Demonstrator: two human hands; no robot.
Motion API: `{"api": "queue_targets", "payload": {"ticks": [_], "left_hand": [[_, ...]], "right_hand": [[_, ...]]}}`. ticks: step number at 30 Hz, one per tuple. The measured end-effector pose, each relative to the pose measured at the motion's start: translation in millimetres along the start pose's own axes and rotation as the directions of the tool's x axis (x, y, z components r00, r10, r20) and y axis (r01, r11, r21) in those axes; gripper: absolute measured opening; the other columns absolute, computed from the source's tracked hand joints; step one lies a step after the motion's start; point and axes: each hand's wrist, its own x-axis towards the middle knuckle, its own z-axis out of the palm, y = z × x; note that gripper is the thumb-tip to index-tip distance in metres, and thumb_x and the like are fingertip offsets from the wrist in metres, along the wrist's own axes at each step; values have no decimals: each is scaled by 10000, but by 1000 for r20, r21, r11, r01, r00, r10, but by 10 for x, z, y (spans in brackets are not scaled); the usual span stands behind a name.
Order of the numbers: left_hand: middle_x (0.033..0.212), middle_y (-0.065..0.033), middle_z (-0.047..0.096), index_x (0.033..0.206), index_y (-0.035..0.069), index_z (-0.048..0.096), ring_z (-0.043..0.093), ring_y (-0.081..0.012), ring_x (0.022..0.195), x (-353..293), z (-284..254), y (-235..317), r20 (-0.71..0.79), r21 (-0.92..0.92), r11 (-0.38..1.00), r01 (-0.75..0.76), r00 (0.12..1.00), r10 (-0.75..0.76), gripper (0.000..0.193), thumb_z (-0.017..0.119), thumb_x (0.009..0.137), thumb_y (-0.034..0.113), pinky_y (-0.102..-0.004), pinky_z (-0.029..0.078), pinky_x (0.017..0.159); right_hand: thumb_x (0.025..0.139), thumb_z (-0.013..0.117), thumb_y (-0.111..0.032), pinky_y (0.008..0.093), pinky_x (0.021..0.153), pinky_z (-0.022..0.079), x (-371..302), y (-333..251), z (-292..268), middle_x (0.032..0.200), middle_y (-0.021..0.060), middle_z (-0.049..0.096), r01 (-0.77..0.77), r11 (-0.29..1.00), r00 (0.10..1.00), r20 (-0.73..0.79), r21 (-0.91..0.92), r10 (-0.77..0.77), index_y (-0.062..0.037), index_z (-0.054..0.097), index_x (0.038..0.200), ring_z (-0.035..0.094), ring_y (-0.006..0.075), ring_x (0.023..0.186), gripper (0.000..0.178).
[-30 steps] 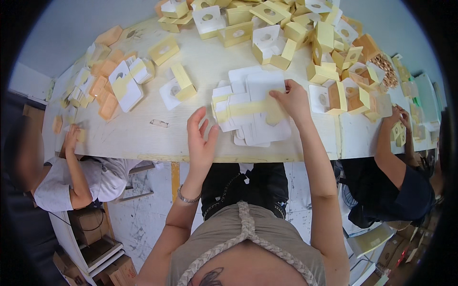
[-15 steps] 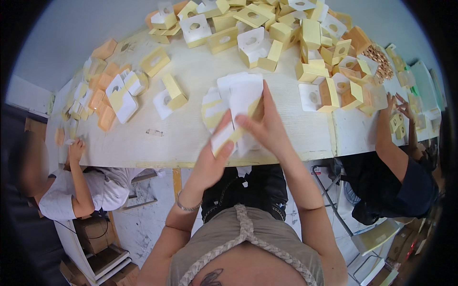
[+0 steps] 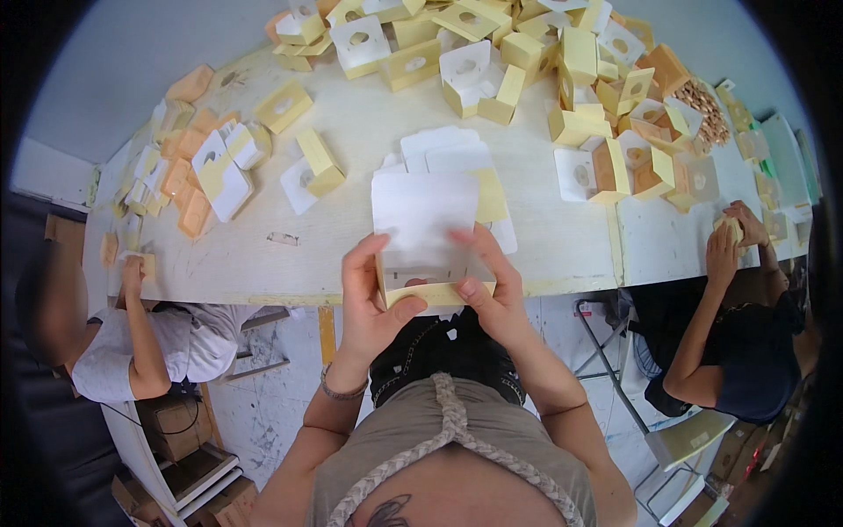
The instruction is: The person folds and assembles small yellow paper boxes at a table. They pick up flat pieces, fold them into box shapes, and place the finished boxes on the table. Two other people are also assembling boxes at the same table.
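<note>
While I look on across the white table [image 3: 562,250], the left hand [image 3: 364,303] and right hand [image 3: 493,294] hold a partly folded yellow-and-white carton [image 3: 428,228] just below the frame's centre, fingers half-curled around its two ends, thumbs at its near yellow wall. The carton's body has its long axis running left to right; its white flap points to the frame's top, overlapping flat carton blanks [image 3: 492,191].

Pale wood-grain bench [image 3: 233,268], yellowed front edge [image 3: 562,289], seam [image 3: 617,246] at right. Grey-blue wall [image 3: 167,44] behind. Floor [image 3: 263,413] pale, dark-stained. Lower left: white shelf unit [image 3: 144,452], cardboard box [image 3: 167,428] inside. Lower right: pale-seated, metal-framed chair [image 3: 694,439]. Light bright, even.
</note>
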Motion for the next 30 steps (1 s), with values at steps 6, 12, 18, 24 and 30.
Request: {"api": "queue_targets", "payload": {"ticks": [6, 12, 18, 24, 30], "left_hand": [[1229, -103, 454, 1095, 21, 531, 486, -181, 1105, -93, -181, -118, 112, 54, 990, 131, 984, -136, 381, 725, 789, 139, -271, 457, 861], [1230, -105, 483, 1106, 22, 504, 493, -160, 1085, -40, -125, -42, 67, -38, 983, 182, 982, -179, 422, 740, 763, 93, -287, 424, 907], [1238, -125, 485, 1107, 45, 452, 483, -179, 1124, -92, -203, -112, 94, -156, 958, 239, 969, -226, 535, 795, 702, 111, -318, 427, 927], [1223, -129, 491, 1154, 55, 410, 503, -200, 1113, -106, -121, -116, 60, -279, 945, 169, 985, -159, 638, 817, 677, 177, -325, 435, 925], [1173, -103, 480, 1088, 46, 475, 500, -232, 1133, -104, -174, -63, 9, -148, 982, 116, 993, -116, 463, 757, 757, 206, -338, 423, 923]], "right_hand": [[770, 711, -92, 345, 949, 370, 48, 102, -108, 1203, 129, 491, 82, 992, 994, 79, -97, -74, -26, 601, 1092, 477, 227, 1116, 347], [757, 709, -76, 307, 864, 422, 157, 13, -68, 988, 101, 588, 135, 976, 991, 27, -173, -132, -56, 661, 956, 547, 196, 946, 206], [831, 656, -65, 297, 897, 436, 377, -223, -123, 1144, 93, 591, -427, 895, 862, 357, 131, 359, -15, 642, 983, 535, 155, 1042, 161], [791, 700, -63, 270, 836, 473, 296, -227, -94, 1033, 77, 654, -411, 911, 890, 232, 38, 392, -21, 658, 1006, 584, 128, 948, 223], [761, 716, -37, 330, 909, 448, 125, -183, 15, 1202, 162, 568, -122, 960, 957, 225, -252, 181, -12, 639, 1007, 533, 255, 1119, 260]]}}
